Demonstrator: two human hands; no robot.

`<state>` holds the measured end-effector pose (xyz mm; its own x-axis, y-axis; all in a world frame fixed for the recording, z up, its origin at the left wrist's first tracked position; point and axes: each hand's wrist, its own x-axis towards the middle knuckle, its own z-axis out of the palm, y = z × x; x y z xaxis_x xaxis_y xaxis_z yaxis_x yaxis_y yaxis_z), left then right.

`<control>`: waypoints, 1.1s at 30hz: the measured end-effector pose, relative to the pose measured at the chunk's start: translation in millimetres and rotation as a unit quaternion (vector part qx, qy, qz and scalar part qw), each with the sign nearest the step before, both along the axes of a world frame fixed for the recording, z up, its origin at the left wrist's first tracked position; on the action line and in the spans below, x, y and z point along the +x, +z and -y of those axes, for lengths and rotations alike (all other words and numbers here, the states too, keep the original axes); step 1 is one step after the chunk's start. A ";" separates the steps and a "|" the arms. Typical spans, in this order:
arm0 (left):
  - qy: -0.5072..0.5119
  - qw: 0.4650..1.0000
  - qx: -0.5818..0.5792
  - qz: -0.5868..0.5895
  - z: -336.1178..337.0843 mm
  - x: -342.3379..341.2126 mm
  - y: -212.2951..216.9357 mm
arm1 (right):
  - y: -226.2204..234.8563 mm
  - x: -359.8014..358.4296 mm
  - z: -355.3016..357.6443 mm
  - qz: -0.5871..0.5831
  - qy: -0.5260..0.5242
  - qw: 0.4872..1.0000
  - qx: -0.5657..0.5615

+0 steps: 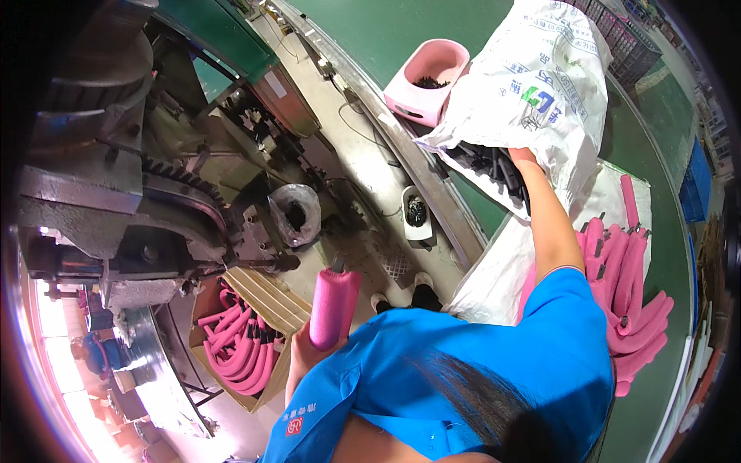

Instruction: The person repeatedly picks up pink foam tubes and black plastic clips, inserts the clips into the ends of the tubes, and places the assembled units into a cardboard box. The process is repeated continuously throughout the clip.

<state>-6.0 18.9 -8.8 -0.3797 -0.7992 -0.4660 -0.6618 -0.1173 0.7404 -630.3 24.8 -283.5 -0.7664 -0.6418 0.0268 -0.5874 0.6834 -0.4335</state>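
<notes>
My left hand (306, 356) is closed around the lower part of a pink foam-covered tube (335, 307), held upright with a dark piece sticking out of its top. My right arm stretches up to a white woven sack (532, 85) lying on the green table. At the sack's mouth is my right hand (522, 156), its fingers hidden inside, close to a heap of black strip-like pieces (494, 171). Beside that arm, a pile of pink foam tubes (617, 266), some with dark ends, lies on white sheeting.
A pink plastic bin (407, 92) with small black parts stands left of the sack. On my left is a large metal machine (147, 224). Below it, a cardboard box (266, 297) holds pink tubes. A clear plastic bag (296, 214) and a white container (415, 220) sit near my feet.
</notes>
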 end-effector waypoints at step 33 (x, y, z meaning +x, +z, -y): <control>-0.134 0.984 -0.104 -0.053 23.2 45.4 -21.9 | 99.2 251.1 -28.6 -0.199 -0.007 0.966 0.165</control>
<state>39.4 -4.3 -30.7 -0.6277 -0.7377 -0.2487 -0.5657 0.2128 0.7967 -379.2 53.4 -184.2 -0.7461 -0.6554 0.1175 -0.6524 0.7549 0.0676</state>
